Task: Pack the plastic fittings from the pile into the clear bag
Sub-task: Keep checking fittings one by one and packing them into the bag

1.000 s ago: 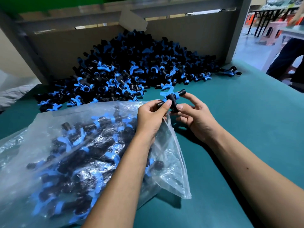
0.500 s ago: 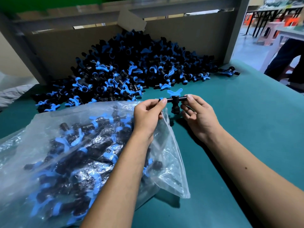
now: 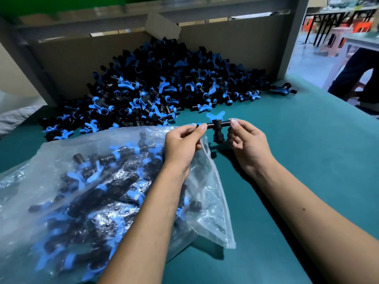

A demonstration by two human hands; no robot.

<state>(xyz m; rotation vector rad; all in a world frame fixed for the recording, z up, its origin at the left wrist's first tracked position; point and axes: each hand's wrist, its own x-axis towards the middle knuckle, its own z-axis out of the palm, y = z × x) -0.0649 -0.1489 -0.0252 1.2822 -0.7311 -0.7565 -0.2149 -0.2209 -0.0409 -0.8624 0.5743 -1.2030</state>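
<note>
A black T-shaped fitting point(image 3: 216, 128) with a blue butterfly handle hangs level above the green table. My left hand point(image 3: 182, 144) pinches its left end and my right hand point(image 3: 248, 142) pinches its right end. The fitting's stem points down, just right of the clear bag's mouth. The clear bag point(image 3: 207, 199) lies at lower left under my left forearm, holding several black and blue fittings. The pile of fittings point(image 3: 164, 87) is heaped behind my hands against a cardboard wall.
The green table point(image 3: 307, 160) stretches to the right of my hands. A cardboard wall point(image 3: 225, 44) backs the pile. One stray fitting point(image 3: 286, 89) lies at the pile's right end. A person's leg point(image 3: 356, 74) and stools show at far right.
The fitting has turned from tilted to level, its blue handle now up and its stem down. My two hands have drawn apart to its two ends.
</note>
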